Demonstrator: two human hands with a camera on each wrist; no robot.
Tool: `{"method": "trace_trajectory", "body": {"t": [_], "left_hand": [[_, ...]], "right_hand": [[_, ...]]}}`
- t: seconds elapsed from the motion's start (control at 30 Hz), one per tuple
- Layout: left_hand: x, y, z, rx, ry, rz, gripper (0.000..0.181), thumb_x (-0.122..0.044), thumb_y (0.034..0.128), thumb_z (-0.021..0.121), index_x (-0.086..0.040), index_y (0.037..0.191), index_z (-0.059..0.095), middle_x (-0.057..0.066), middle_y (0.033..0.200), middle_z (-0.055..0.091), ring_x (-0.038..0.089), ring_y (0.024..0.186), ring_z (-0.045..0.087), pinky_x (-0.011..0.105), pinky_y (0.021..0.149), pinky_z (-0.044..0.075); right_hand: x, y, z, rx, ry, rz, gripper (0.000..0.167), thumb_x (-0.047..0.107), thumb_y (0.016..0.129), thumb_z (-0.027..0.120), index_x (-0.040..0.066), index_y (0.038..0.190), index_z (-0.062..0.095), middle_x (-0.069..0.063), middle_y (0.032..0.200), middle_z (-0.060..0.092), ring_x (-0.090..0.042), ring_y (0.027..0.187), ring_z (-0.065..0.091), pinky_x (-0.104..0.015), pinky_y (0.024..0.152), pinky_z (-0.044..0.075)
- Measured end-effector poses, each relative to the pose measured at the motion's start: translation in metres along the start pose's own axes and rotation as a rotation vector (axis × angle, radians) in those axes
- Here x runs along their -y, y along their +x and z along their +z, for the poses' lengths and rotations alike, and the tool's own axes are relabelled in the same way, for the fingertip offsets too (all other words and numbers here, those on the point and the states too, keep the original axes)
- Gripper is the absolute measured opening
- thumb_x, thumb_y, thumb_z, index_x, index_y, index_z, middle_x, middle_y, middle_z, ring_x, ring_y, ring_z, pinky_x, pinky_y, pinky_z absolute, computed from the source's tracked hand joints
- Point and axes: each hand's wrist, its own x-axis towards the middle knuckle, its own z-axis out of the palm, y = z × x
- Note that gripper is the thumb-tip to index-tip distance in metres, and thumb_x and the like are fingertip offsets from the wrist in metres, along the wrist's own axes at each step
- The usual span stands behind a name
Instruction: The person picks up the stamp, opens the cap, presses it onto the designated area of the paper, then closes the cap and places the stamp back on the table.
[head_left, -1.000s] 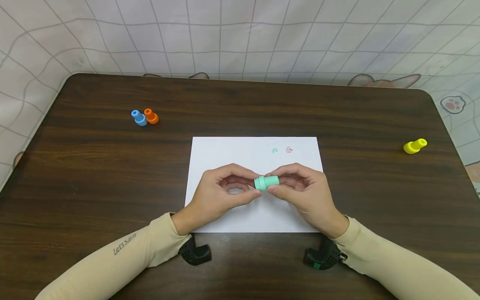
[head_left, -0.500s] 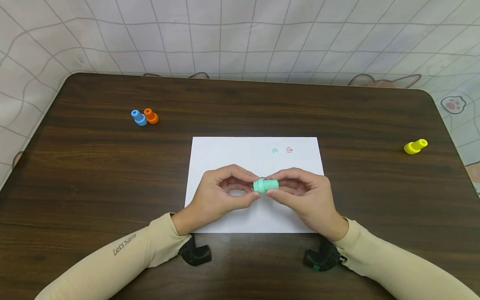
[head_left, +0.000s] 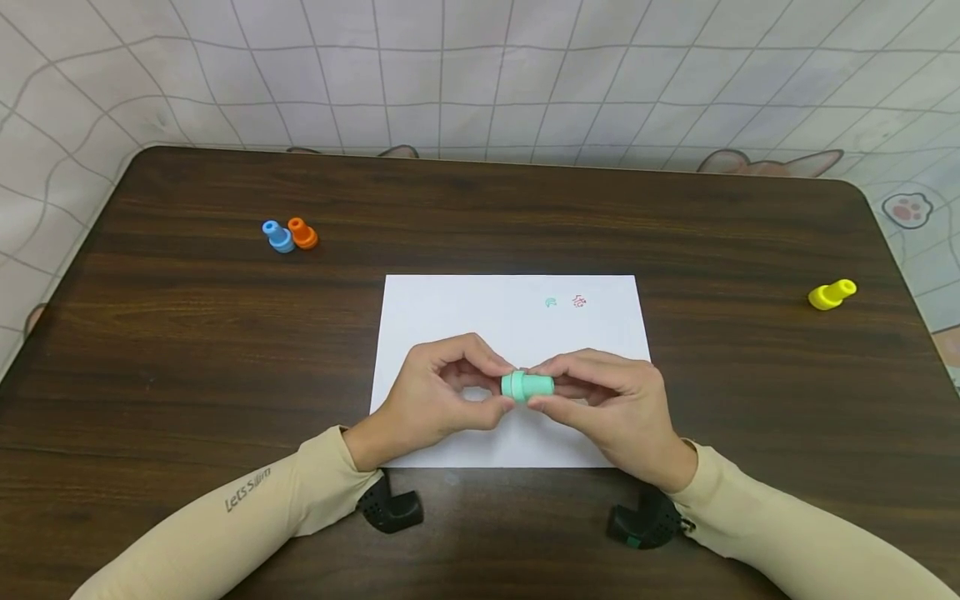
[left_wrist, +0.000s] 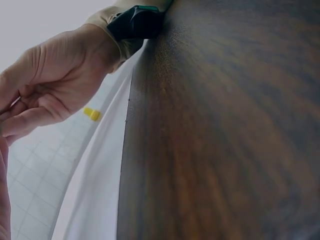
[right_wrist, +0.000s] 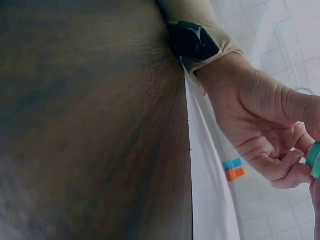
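A mint-green stamp (head_left: pixel 528 385) lies sideways between both hands, above a white sheet of paper (head_left: pixel 450 304) in the head view. My left hand (head_left: pixel 446 392) pinches its wider ringed end between thumb and fingers. The narrower handle end is pinched by my right hand (head_left: pixel 611 404). In the right wrist view only a slice of the green stamp (right_wrist: pixel 314 160) shows at the right edge. Near the sheet's top right are a small green print (head_left: pixel 551 302) and a red print (head_left: pixel 579 302).
A blue stamp (head_left: pixel 278 237) and an orange stamp (head_left: pixel 303 234) stand side by side at the back left of the dark wooden table (head_left: pixel 187 333). Far to the right is a yellow stamp (head_left: pixel 832 294). A grid-patterned cloth (head_left: pixel 480 75) hangs behind the table.
Both hands have come slightly nearer the person with the green stamp, which has shifted a little left and turned more level. Both still pinch it.
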Motion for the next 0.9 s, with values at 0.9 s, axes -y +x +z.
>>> {"method": "trace_trajectory", "body": {"t": [0.9], "left_hand": [[0.0036,-0.0007,-0.0009,-0.001,-0.042,0.042,0.022,0.018,0.0772,0.074,0.011,0.095,0.064,0.028,0.098,0.065,0.007,0.091,0.07,0.025,0.084,0.064]], "right_hand": [[-0.0025,0.0022,-0.0023,-0.034,0.109,-0.031,0.026,-0.019,0.078,0.078,-0.014,0.103,0.072,0.003,0.104,0.077,-0.01,0.09,0.078,-0.03,0.079,0.065]]}}
